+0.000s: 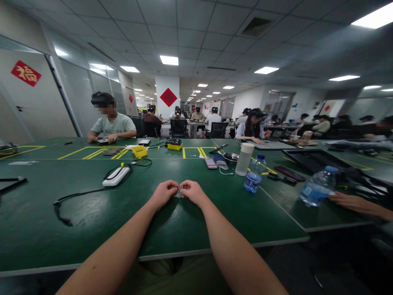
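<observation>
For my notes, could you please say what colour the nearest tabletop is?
Dark green tabletop, clearest in the head view.

The head view looks forward and slightly down over the green table (95,233), the left hand (165,192) and right hand (193,191) close in front, the ceiling (147,30) stretching away above

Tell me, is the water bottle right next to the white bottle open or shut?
Shut: the water bottle has its blue cap sitting on top. How tight it is, I cannot tell.
</observation>
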### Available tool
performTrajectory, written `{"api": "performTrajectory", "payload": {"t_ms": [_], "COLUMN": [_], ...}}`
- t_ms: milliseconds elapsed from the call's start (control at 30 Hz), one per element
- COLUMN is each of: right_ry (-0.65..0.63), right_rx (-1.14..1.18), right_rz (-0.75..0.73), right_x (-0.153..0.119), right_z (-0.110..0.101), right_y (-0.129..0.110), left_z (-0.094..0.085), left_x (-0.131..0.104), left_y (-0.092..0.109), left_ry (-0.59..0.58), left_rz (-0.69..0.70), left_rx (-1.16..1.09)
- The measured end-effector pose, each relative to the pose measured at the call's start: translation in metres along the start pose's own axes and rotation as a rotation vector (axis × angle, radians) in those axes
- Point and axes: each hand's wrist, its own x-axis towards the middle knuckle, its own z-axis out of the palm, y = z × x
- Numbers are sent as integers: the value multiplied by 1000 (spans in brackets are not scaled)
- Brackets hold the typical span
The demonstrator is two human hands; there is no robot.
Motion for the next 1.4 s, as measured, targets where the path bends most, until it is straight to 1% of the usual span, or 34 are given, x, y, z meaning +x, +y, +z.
{"api": "performTrajectory", "payload": {"t_ms": [267, 433, 567, 767, 1033, 1167, 1400], "right_ry": [27, 37, 36, 25, 30, 29, 22], "right_rx": [-34, -15, 24, -2, -22, -19, -46], "right_rz": [-7, -4, 8, 8, -19, -16, -21], "right_x": [3, 3, 2, 1, 3, 3, 3], "right_z": [-1, -1, 0, -1, -2, -2, -1], "right_y": [10, 10, 6, 3, 8, 9, 10], "left_z": [0, 0, 0, 1, 1, 1, 1], "left_x": [0, 1, 0, 0, 0, 0, 0], "left_y": [3, 2, 2, -1, -2, 0, -1], "left_ry": [-10, -9, -11, -11, -26, -19, -8], "left_rz": [-80, -114, -116, -91, -132, -129, -66], "left_rx": [-165, -169, -178, -236, -290, -275, -221]}}
